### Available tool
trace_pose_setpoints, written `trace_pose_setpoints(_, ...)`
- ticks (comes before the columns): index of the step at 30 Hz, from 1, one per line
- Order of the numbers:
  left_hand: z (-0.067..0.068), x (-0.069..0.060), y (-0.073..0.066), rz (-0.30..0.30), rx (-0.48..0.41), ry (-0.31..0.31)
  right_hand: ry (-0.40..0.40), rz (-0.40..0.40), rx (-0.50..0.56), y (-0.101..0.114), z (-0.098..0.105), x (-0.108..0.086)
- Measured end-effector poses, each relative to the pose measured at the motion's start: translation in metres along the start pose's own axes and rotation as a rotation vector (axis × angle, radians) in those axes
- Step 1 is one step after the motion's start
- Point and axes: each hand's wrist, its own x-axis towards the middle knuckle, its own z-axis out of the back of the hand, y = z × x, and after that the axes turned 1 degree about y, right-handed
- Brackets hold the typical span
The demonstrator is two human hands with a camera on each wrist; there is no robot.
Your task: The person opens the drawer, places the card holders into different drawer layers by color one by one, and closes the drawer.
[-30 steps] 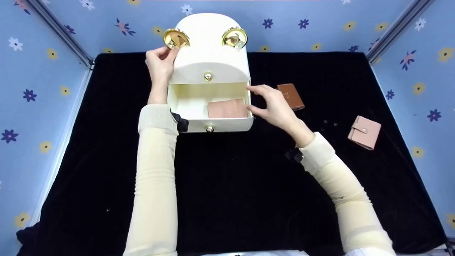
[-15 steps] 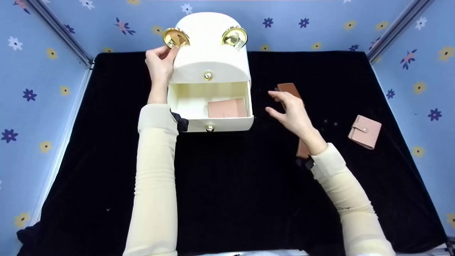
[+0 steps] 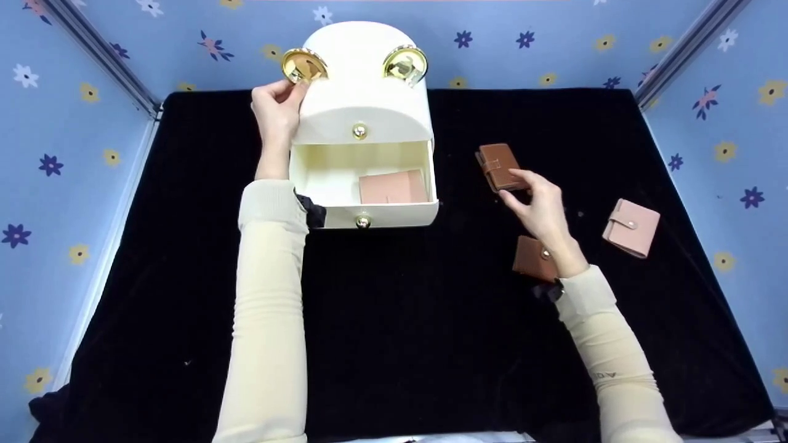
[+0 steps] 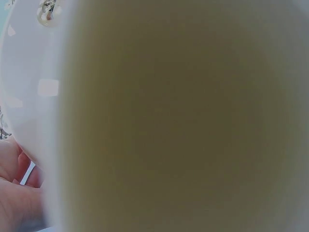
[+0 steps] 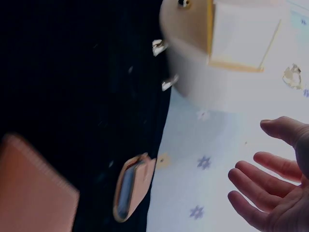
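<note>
A white drawer box [image 3: 363, 92] with two gold discs stands at the back. Its lower drawer [image 3: 388, 215] is pulled out, with a pink wallet [image 3: 394, 186] lying inside. My left hand [image 3: 278, 114] holds the box's left side by the gold disc [image 3: 305, 64]; the left wrist view is mostly blocked by a blurred surface. On the right, my right hand [image 3: 542, 206] reaches over the near corner of a brown strapped wallet [image 3: 497, 163], thumb and fingers spread. In the right wrist view nothing lies in its palm.
A second brown wallet [image 3: 534, 258] lies under my right wrist, partly covered by it. Farther right is a pink wallet [image 3: 634, 227] with a snap strap. Black cloth [image 3: 400, 344] covers the table, and flower-patterned walls [image 3: 566, 43] enclose it.
My right hand has left the drawer's right side and moved right and toward me, to the brown strapped wallet. The left hand and the box stay in place.
</note>
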Motion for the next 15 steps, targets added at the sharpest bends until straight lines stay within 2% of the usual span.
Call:
trace_pose_setpoints(10, -0.001, -0.001, 0.001, -0.033, 0.007, -0.003, -0.049, -0.179, -0.034, -0.041, 0.016, -0.013)
trace_pose_setpoints(15, -0.001, -0.001, 0.0, -0.01, 0.006, -0.003, -0.078, -0.257, -0.069, -0.061, 0.026, -0.019)
